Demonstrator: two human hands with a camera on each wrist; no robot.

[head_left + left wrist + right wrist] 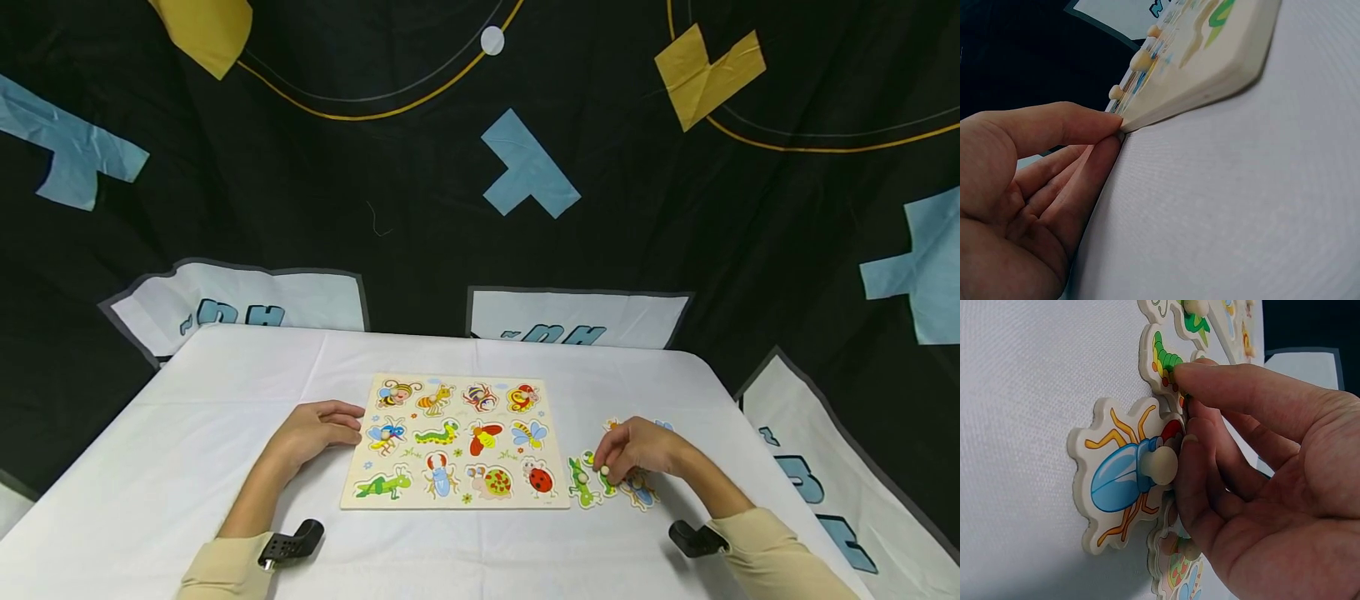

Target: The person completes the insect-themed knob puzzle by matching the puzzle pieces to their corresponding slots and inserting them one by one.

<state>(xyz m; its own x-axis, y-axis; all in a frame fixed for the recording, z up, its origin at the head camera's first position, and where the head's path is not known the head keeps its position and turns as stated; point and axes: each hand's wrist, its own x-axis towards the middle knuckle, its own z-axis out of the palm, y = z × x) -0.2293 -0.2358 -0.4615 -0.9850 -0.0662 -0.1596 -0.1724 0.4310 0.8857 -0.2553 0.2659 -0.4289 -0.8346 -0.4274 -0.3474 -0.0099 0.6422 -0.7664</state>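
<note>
A wooden insect puzzle board (455, 442) lies flat on the white table. My left hand (318, 429) rests at its left side, thumb (1097, 127) and fingertips touching the edge. Right of the board my right hand (645, 450) pinches at a green caterpillar piece (1163, 359), thumb above and index finger below in the right wrist view; the fingertips hide part of it. Close under those fingers is a blue beetle piece (1116, 478) with a round knob (1160, 465). A green grasshopper-like piece (582, 483) lies between the board and this hand.
Further loose pieces, including a patterned one (1179, 565), lie around and partly under the right hand. Black wrist straps (292, 546) sit on both sleeves. A black cloth backdrop (420, 250) hangs behind the white-covered table (187, 417).
</note>
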